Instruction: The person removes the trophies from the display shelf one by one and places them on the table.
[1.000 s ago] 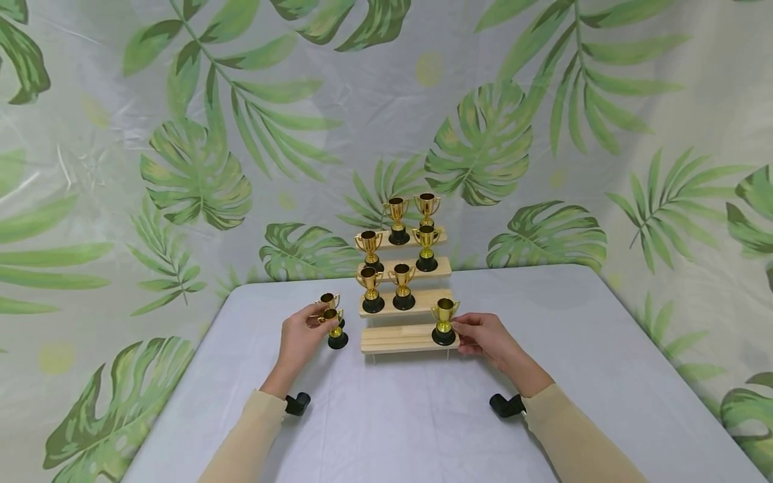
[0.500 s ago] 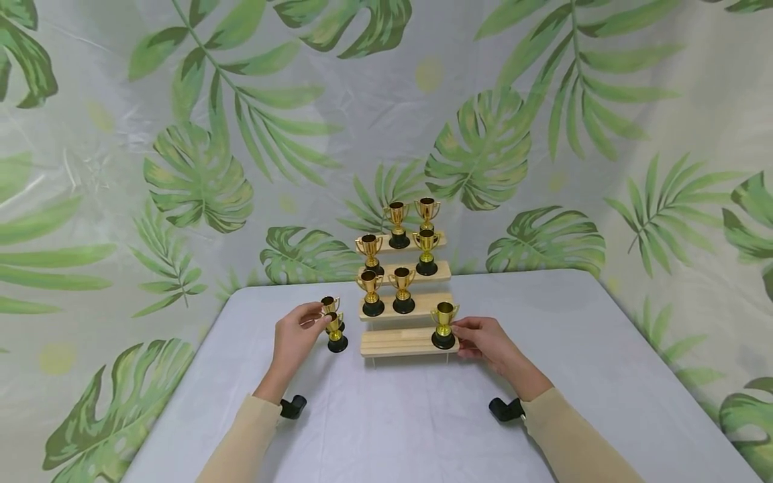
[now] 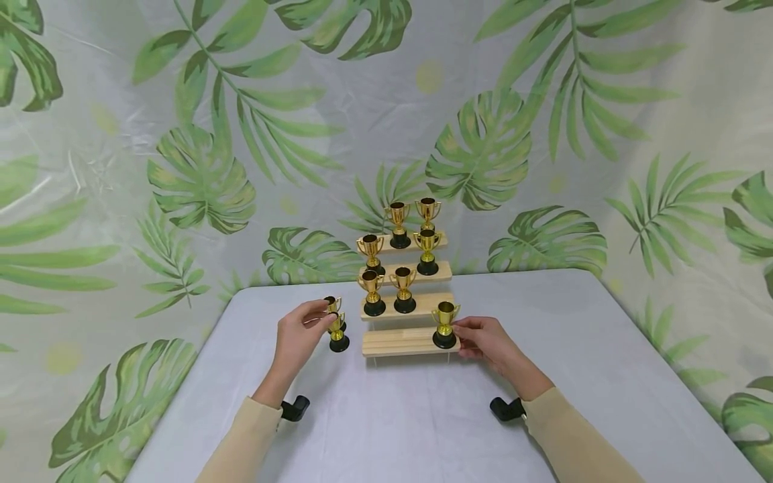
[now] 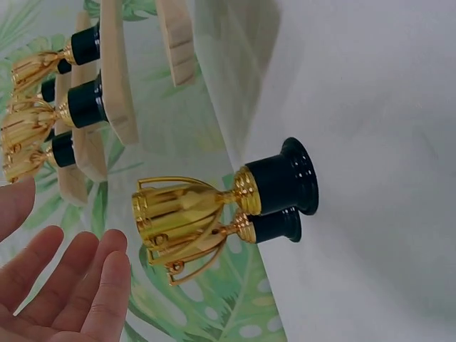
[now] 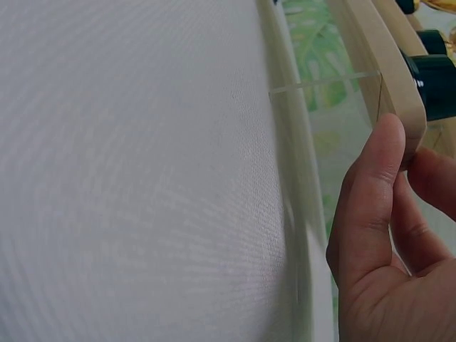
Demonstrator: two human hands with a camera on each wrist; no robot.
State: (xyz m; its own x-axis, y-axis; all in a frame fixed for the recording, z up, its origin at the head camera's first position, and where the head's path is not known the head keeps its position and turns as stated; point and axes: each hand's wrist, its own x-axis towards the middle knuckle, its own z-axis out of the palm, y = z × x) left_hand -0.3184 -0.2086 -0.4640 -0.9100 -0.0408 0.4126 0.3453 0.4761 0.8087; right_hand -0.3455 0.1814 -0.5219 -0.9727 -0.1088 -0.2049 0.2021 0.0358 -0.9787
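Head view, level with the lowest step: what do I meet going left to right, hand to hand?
Left hand, front trophy of the pair on the table, bare left part of the lowest step, trophy at that step's right end, right hand.

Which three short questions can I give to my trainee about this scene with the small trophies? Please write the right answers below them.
1. How many trophies stand on the lowest step of the wooden stand?
2. True or false: the left hand grips a trophy.
3. What does the right hand touch? A) The left hand; B) the end of the lowest step; C) nothing.

Key:
1. One.
2. False: the left wrist view shows it apart from the nearer trophy on the table.
3. B.
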